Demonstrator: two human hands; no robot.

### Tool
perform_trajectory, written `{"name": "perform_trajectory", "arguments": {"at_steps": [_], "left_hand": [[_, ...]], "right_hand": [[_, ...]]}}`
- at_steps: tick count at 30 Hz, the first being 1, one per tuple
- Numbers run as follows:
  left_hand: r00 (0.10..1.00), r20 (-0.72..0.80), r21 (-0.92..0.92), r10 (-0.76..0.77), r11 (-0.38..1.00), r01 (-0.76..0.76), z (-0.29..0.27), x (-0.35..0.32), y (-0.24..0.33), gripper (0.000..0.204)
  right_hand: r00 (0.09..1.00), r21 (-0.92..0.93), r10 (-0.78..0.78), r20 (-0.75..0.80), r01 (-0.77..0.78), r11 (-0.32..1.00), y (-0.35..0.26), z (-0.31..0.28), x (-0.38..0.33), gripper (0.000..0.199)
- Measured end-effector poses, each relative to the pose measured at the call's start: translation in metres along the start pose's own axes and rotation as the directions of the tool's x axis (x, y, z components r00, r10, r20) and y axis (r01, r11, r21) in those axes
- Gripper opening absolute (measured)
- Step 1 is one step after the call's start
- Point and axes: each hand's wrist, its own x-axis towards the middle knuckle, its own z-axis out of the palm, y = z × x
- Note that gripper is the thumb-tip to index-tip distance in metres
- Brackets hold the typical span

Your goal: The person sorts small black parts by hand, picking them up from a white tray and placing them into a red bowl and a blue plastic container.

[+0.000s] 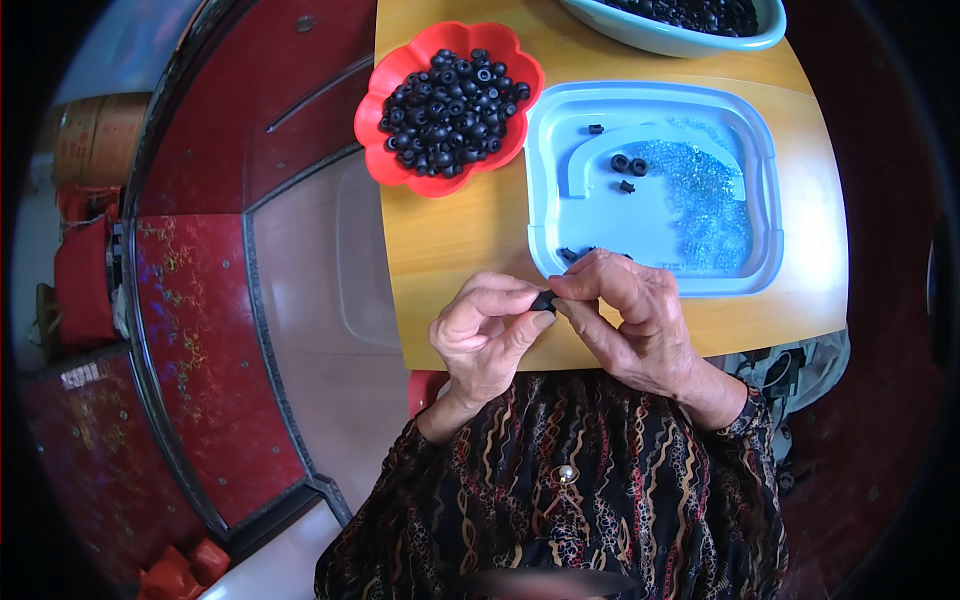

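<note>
My left hand [490,328] pinches a small black part [544,300] between thumb and forefinger, just off the tray's near edge. From the other side, the fingertips of my right hand [640,318] close on the same part's right end. Its details are partly covered by the fingers. Beyond my hands lies a light blue tray [535,200] with a pile of small clear blue pieces [705,205] on its right. A pair of round black pieces [629,165] and a small spool-shaped black piece [627,187] lie in its middle. A few more dark pieces [570,254] sit at its near edge.
Left of the tray, a red scalloped bowl [372,120] holds many round black pieces [450,115]. A pale blue basin [690,42] of dark pieces stands at the far right of the wooden table [455,255]. A clear plastic bag [825,370] is beside the table's right edge.
</note>
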Motion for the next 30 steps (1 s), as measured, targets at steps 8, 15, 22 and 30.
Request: {"name": "perform_trajectory", "arguments": {"at_steps": [8, 15, 22, 30], "left_hand": [[0.998, 0.048, -0.004, -0.046, 0.999, 0.046, -0.002, 0.001, 0.003, 0.020], [0.995, 0.051, -0.091, -0.088, 0.992, 0.092, 0.001, 0.006, 0.000, 0.018], [0.985, 0.071, -0.215, -0.157, 0.962, 0.169, 0.000, 0.009, 0.004, 0.016], [0.994, 0.045, -0.164, -0.100, 0.981, 0.106, -0.001, 0.005, 0.003, 0.016]], "right_hand": [[0.995, 0.017, -0.035, -0.096, 0.037, 0.999, 0.002, 0.004, -0.002, 0.012], [0.997, 0.069, 0.056, -0.057, -0.052, 0.996, 0.007, 0.003, 0.003, 0.008], [0.994, 0.167, 0.103, -0.035, -0.096, 0.981, 0.001, -0.001, 0.008, 0.008], [0.997, 0.032, -0.018, -0.079, 0.021, 0.999, -0.004, 0.001, 0.006, 0.010]]}}
